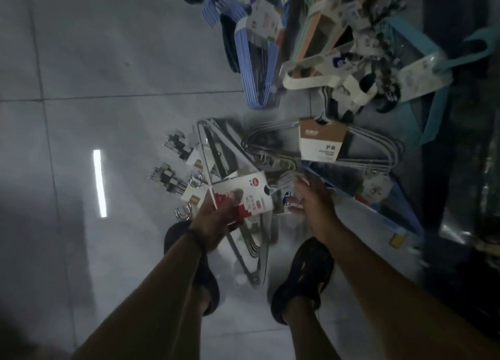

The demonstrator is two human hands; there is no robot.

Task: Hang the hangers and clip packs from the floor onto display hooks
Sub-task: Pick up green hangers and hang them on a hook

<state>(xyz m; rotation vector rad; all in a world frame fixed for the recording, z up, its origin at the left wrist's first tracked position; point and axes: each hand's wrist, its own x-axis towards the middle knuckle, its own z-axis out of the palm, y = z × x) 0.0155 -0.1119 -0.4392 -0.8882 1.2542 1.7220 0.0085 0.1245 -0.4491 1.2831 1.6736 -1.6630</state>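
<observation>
The left hand (213, 221) has its fingers curled round the top of a steel hanger bundle (254, 248), thumb pressed on its red-and-white card (251, 194). The bundle is lifted off the floor (108, 62) and hangs between the person's two dark shoes.

The right hand (315, 205) reaches down just beside that card to a small blue-printed pack (284, 200). Blur hides whether its fingers pinch the pack or only touch it.

Left of the held bundle, a near clip pack (165, 177) and a far clip pack (177, 147) lie on the floor, with a few loose chrome hooks by them. Beyond the hands lies a second steel bundle under a brown-and-white card (322, 140). Farther off is a heap of plastic hangers: a blue set (257, 59), cream ones (324, 70) and teal ones (422, 62).

This looks like the gathering step: one bundle is in hand and most of the stock is on the floor. No display hooks are in view. The next move likely calls for a secure hold with the right hand. The person would then need to rise and turn to the display, and line up the hanger hooks or card hole with a peg.
</observation>
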